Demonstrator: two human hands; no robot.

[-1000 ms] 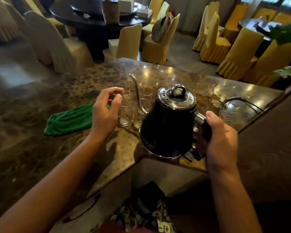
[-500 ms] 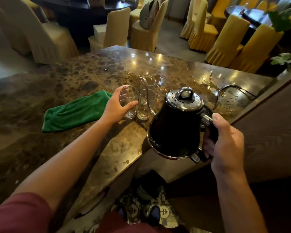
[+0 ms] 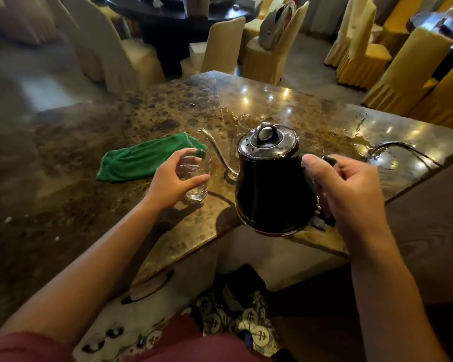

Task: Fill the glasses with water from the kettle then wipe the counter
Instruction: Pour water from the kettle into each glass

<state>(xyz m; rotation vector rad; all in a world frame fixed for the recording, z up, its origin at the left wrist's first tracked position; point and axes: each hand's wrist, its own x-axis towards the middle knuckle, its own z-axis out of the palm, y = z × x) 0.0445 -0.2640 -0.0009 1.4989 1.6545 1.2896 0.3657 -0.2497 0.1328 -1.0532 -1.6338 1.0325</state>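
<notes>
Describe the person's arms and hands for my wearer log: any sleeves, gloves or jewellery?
Both forearms are bare. The left hand and right hand wear no gloves, rings or watch that show. A dark red short sleeve covers the left upper arm.

A black gooseneck kettle [image 3: 272, 184] with a chrome lid sits at frame centre, raised above the tabletop [image 3: 311, 118] edge, spout pointing left. A clear empty glass [image 3: 196, 176] stands left of it, a folded green cloth [image 3: 144, 160] behind. More glasses [image 3: 246, 121] lie partly hidden beyond the kettle.
</notes>
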